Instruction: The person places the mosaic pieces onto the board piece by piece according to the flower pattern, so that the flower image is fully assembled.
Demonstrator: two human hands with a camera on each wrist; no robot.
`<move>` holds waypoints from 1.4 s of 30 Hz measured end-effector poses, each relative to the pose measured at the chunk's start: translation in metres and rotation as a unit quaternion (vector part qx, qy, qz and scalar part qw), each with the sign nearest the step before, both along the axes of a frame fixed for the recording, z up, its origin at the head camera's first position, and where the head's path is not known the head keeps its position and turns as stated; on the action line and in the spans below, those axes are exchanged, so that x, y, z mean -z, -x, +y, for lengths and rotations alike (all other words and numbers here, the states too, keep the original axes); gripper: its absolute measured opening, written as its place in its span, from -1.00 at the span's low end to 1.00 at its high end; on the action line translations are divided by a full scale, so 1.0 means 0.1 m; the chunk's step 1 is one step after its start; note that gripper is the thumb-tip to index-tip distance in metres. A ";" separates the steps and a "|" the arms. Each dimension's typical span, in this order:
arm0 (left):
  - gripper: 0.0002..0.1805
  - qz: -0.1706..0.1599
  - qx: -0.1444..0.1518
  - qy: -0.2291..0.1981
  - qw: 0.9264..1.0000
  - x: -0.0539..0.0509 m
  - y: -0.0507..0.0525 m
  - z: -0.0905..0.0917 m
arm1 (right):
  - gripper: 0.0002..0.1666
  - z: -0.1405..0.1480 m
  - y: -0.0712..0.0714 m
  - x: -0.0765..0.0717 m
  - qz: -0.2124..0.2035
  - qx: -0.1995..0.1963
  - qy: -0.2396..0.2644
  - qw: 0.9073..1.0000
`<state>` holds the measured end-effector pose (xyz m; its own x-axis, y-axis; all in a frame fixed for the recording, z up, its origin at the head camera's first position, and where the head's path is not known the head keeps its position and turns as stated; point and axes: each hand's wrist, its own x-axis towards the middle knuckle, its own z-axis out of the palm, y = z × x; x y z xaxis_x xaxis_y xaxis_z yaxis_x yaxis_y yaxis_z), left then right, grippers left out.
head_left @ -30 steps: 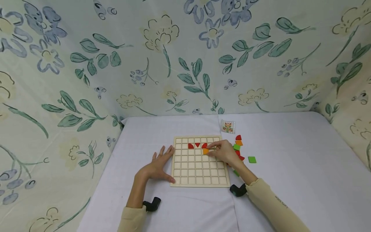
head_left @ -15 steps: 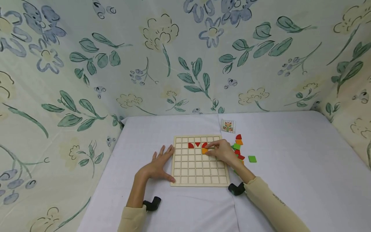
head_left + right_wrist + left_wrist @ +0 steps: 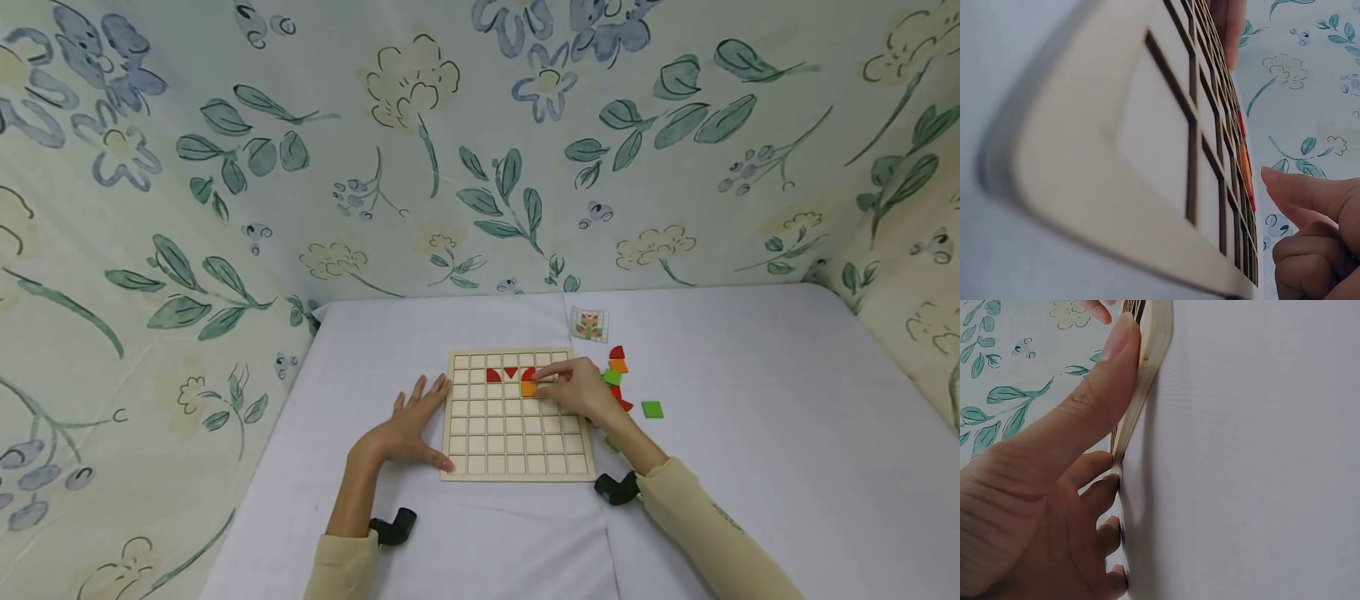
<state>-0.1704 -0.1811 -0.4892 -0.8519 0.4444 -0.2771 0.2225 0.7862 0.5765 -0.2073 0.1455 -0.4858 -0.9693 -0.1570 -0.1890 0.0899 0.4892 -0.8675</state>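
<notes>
A pale wooden grid board [image 3: 496, 467] lies on the white-covered table in the head view. My left hand [image 3: 408, 431] rests along its left edge, fingers spread and thumb at the near corner. The left wrist view has the thumb [image 3: 1094, 381] against the board's side. Over the board's upper right my right hand [image 3: 581, 389] hovers at an orange tile [image 3: 528, 389], index finger near a red piece [image 3: 527, 374]. In the right wrist view a small gap separates the thumb [image 3: 1285, 184] from the tile; the index fingertip is hidden. A red triangle [image 3: 511, 372] and another red piece [image 3: 492, 376] sit in cells.
Several red, orange and green pieces [image 3: 617, 365] lie loose beside the board's right edge, partly behind the right hand. A green tile [image 3: 652, 409] lies farther right. Above the board's corner is a small pattern card [image 3: 590, 325]. Floral curtains [image 3: 420, 167] surround the table.
The orange tile has shifted slightly left and lies squarer in its cell. My right index finger has moved a little away from the thumb. The left hand stays in place.
</notes>
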 end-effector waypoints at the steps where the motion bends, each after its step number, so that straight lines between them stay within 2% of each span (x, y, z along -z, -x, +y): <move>1: 0.49 -0.001 0.000 0.000 1.000 0.00 0.00 0.00 | -0.70 0.04 0.00 -0.02 0.000 0.003 0.003 1.000; 5: 0.49 -0.003 0.001 0.003 1.000 0.00 0.01 -0.01 | -0.66 0.27 -0.01 -0.10 0.011 0.011 -0.003 1.000; 10: 0.48 -0.005 0.003 -0.002 1.000 -0.01 0.01 -0.02 | -0.66 0.60 0.01 -0.16 0.020 0.042 -0.044 0.998; 17: 0.47 -0.004 0.006 -0.012 1.000 0.01 0.00 -0.02 | -0.59 1.00 -0.04 -0.13 0.017 0.091 -0.089 0.992; 21: 0.47 -0.004 0.006 -0.011 1.000 0.01 0.00 -0.03 | -0.59 1.14 -0.07 -0.10 0.021 0.102 -0.109 0.988; 31: 0.47 0.001 0.006 -0.005 1.000 0.02 0.01 -0.04 | -0.58 1.23 0.00 0.03 -0.004 0.108 -0.121 0.987; 42: 0.48 -0.003 0.008 -0.001 1.000 0.02 0.01 -0.02 | -0.51 1.18 0.11 0.03 -0.003 0.098 -0.110 0.989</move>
<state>-0.1712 -0.1833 -0.4910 -0.8427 0.4590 -0.2812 0.2318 0.7809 0.5801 -0.2181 0.2637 -0.4890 -0.9759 0.0789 -0.2034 0.2061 0.6391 -0.7410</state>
